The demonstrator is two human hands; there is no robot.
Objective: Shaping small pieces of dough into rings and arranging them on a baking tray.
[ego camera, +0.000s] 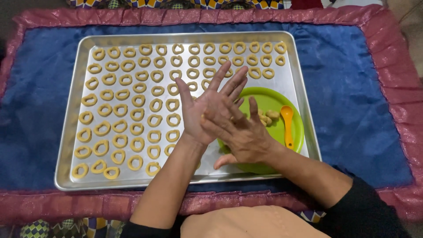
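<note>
While the person's two hands meet palm to palm above a metal baking tray (66,132), the left hand (205,110) lies underneath, palm up with fingers spread, and the right hand (240,132) presses flat across it. A small bit of tan dough (203,117) shows between the palms at the left edge. Left of the hands, and beyond their fingertips, rows of ring-shaped dough pieces (132,97) fill the tray. Just right of the hands sits a green plate (295,132) holding dough lumps (267,116) and an orange spoon (287,123). A blue cloth (352,97) with a pink border lies under everything.
</note>
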